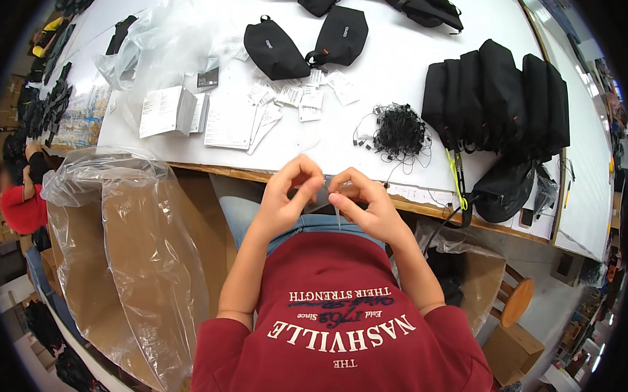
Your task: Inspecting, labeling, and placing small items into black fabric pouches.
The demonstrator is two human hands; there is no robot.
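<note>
Above my lap, at the front edge of the table point(224, 171), my left hand point(287, 195) and my right hand point(371, 207) are close together with thumbs and fingers pinched. Something small and dark is between the fingertips, too small to name. A thin pale strand point(339, 219) hangs down below my right fingertips. Beyond my hands lie loose white printed tags point(311, 101) and a stack of white cards point(226, 125). To their right is a tangled heap of black tag strings point(399, 130).
Two black pouches point(342, 36) lie farther back. A row of black bags point(497, 99) stands at the right, with a yellow-green cord point(458, 178) beside it. Clear plastic point(170, 42) lies at the left. A plastic-lined carton point(80, 256) stands below; another person point(23, 201) is at far left.
</note>
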